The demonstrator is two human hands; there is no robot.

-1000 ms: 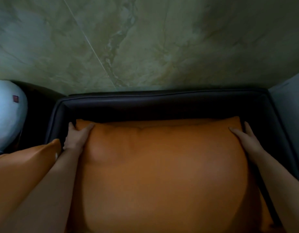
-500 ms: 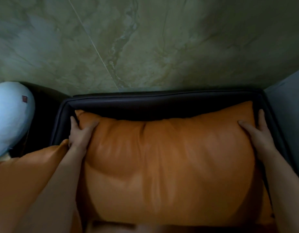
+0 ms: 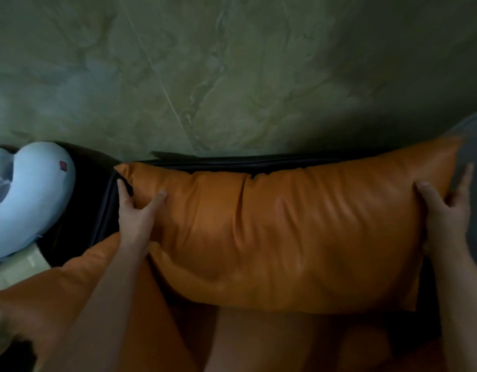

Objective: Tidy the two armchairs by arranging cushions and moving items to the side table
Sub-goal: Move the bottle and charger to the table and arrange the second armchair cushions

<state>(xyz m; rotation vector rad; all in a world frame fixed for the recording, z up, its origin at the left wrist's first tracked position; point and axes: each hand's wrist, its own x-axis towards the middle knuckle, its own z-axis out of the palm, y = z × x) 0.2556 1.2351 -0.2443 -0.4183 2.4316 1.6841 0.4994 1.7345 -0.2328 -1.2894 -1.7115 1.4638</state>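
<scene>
A large orange cushion (image 3: 285,232) is lifted off the seat, its top edge level with the dark armchair back (image 3: 226,160). My left hand (image 3: 136,213) grips its left end, thumb on the front and fingers behind. At the right end my right hand (image 3: 444,213) grips the cushion the same way. The cushion hides most of the chair back. Below it lies the orange seat (image 3: 258,342).
A second orange cushion (image 3: 57,299) lies at the lower left, under my left forearm. A pale blue neck pillow (image 3: 30,200) sits to the left on a dark surface. A greenish marbled wall (image 3: 232,76) stands behind the chair, and something grey (image 3: 476,183) borders the right.
Both hands have raised the orange cushion from the seat until its top edge covers the chair back. The view has shifted right, showing more of the neck pillow.
</scene>
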